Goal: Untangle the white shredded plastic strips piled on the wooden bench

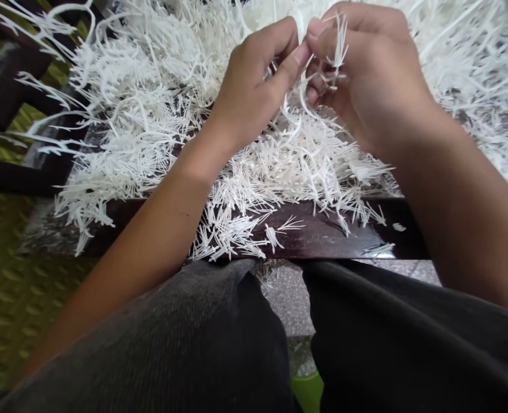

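Near the top middle, my left hand (258, 80) and my right hand (374, 74) meet with their fingertips almost touching. A thin white plastic sprig (340, 43) with needle-like tips sticks out from the fingers of my right hand, which are closed on it. The thumb and forefinger of my left hand pinch together at the same spot; part of a white strand shows by them, but its exact grip is hidden. Below both hands spreads a heap of similar white sprigs (280, 160), loose and tangled.
The dark, glossy table edge (323, 229) runs just above my knees, with a few stray sprigs on it. Dark wooden bars (8, 175) stand at the left over a yellow-green textured surface (4, 298). Something green (308, 393) shows low between my dark trouser legs (185, 344).
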Motion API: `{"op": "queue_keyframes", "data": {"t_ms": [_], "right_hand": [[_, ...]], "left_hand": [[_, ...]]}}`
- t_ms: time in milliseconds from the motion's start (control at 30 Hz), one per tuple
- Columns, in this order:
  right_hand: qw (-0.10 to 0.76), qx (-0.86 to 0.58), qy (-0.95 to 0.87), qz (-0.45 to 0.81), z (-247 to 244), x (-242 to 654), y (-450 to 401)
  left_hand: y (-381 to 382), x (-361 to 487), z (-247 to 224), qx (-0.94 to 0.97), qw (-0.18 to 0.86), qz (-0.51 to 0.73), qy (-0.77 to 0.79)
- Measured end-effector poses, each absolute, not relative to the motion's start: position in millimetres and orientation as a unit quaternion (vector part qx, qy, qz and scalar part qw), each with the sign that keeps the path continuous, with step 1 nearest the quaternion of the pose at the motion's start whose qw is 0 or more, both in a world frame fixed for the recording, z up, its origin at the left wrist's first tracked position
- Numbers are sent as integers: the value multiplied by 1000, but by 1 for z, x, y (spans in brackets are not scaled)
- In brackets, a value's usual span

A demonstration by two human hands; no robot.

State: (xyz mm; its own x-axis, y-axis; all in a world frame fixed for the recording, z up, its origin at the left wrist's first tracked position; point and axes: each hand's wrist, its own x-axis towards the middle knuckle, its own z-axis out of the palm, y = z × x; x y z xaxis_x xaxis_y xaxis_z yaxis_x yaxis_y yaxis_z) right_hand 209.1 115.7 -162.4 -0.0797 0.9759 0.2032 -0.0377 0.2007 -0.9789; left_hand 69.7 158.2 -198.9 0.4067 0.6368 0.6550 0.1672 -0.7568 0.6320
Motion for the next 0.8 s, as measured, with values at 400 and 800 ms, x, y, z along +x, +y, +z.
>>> {"op": "queue_keyframes", "data": {"t_ms": [400, 800], "right_hand": [[511, -399, -649, 398, -173, 212, 115], [484, -402, -627, 459, -165, 211, 112]], "left_hand": [[155, 68, -195, 802, 167, 537, 204], [168, 68, -196, 776, 290, 525, 195]]}}
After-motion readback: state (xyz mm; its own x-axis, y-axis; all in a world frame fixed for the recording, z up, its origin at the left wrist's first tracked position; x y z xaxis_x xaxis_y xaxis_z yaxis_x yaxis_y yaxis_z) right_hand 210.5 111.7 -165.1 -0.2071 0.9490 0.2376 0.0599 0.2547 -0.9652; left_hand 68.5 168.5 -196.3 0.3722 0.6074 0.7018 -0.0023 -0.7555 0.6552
